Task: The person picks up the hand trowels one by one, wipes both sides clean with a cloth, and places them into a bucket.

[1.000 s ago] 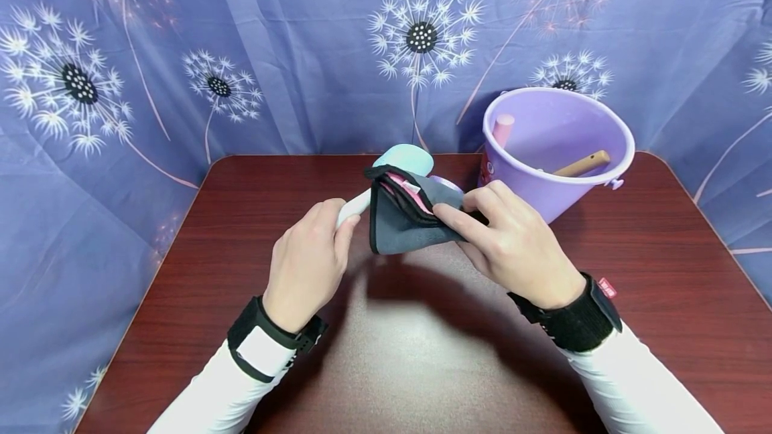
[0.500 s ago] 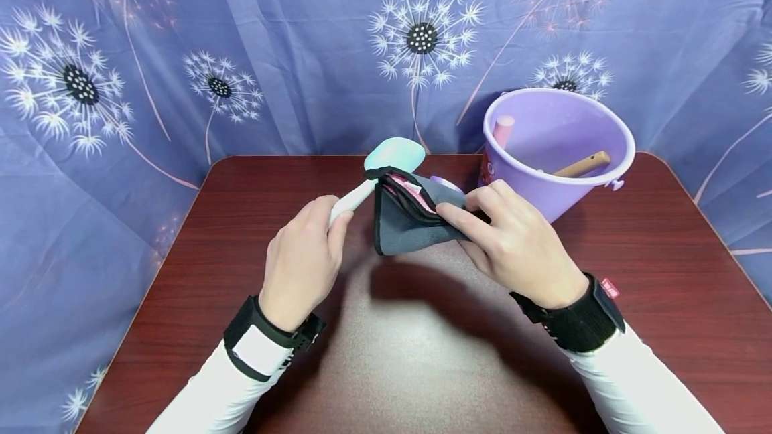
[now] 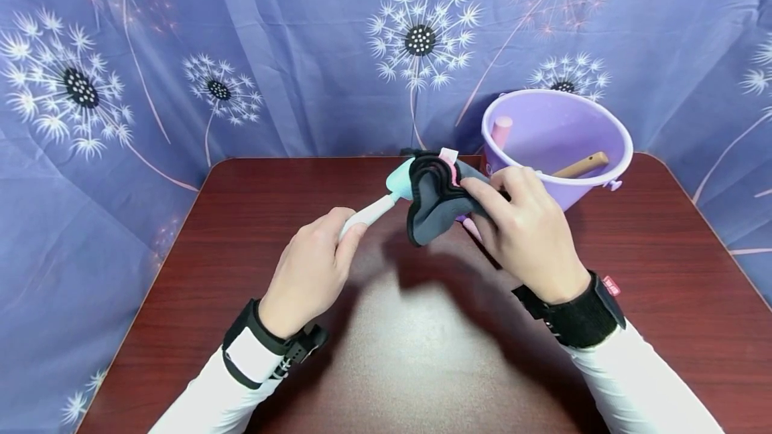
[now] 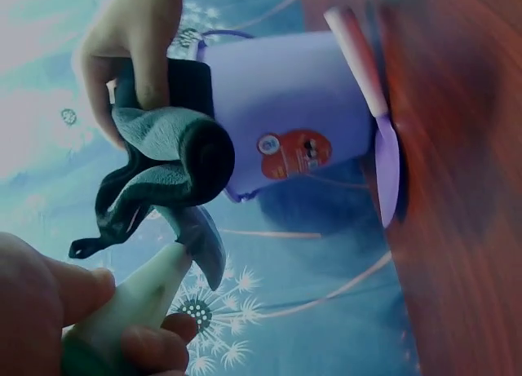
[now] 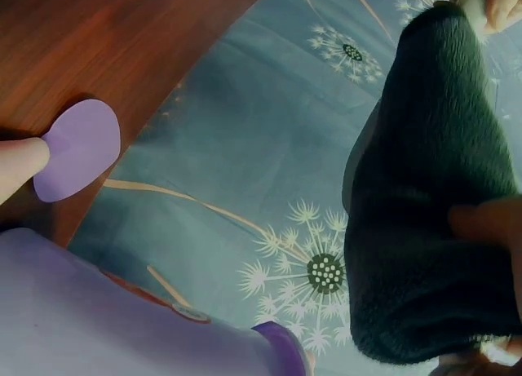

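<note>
My left hand [image 3: 310, 270] grips the white handle of a small trowel [image 3: 369, 213] with a pale teal blade, tilted up and to the right above the table. A folded grey cloth [image 3: 437, 209] with black edging, pink inner layers and a white tag overlaps the blade, hiding much of it. My right hand [image 3: 531, 233] pinches this cloth between thumb and fingers. In the left wrist view the cloth's folds hang just over the trowel's neck. Behind the right hand, a purple trowel [image 4: 390, 172] with a pink and white handle lies on the table.
A purple bucket [image 4: 277, 90] with a red label stands at the back right. Inside it show a pink handle [image 3: 502, 131] and a wooden handle [image 3: 581, 165]. A blue dandelion-print curtain [image 3: 313, 52] hangs behind the dark red table [image 3: 241, 220].
The cloth has bunched up and shifted slightly right, now covering more of the teal blade. My left hand has moved a little right with the trowel. The purple trowel's handle has come into view.
</note>
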A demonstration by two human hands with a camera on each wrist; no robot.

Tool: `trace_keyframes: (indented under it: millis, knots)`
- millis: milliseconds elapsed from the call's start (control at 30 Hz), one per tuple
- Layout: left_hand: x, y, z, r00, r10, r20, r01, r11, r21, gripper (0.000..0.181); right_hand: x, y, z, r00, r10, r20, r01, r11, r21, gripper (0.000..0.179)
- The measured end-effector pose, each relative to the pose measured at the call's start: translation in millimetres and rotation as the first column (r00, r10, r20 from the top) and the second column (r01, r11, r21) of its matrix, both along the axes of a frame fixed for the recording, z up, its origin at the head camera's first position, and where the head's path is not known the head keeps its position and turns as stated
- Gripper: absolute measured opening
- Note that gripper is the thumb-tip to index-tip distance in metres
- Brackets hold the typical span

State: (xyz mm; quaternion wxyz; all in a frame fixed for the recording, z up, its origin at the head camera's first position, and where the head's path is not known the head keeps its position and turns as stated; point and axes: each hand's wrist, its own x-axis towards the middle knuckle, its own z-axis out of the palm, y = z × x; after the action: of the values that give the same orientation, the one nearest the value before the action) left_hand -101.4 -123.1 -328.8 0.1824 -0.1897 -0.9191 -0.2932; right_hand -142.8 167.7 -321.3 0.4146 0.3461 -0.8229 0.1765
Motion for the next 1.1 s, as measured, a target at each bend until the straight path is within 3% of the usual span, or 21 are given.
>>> trace_keyframes:
  millis: [167,467,633,800,1100]
  knots:
    - [0.1,-0.3,1.5,0.989,-0.09,0.119,0.081,0.994,0.073,0.027,-1.8,2.7,0.6,0.998,-0.06,0.013,0.06,0.994,-0.089,0.031]
    - [4.1,-0.1,3.2,0.93,-0.228,0.288,0.184,0.968,0.17,0.028,-0.2,3.1,2.1,0.993,-0.097,0.067,0.107,0.98,-0.169,0.029]
    - [4.2,-0.1,2.6,0.902,-0.285,0.324,0.233,0.953,0.192,0.023,-0.7,3.2,0.5,0.993,-0.097,0.061,0.106,0.982,-0.157,0.031]
    - [4.6,0.1,2.0,0.884,-0.319,0.341,0.268,0.945,0.189,0.022,-1.0,1.6,-0.8,0.996,-0.079,0.031,0.082,0.991,-0.107,0.03]
    - [3.3,-1.3,2.5,0.875,-0.308,0.374,0.254,0.949,0.189,0.028,1.1,-3.9,-1.8,0.999,0.047,-0.009,-0.047,0.999,-0.018,0.03]
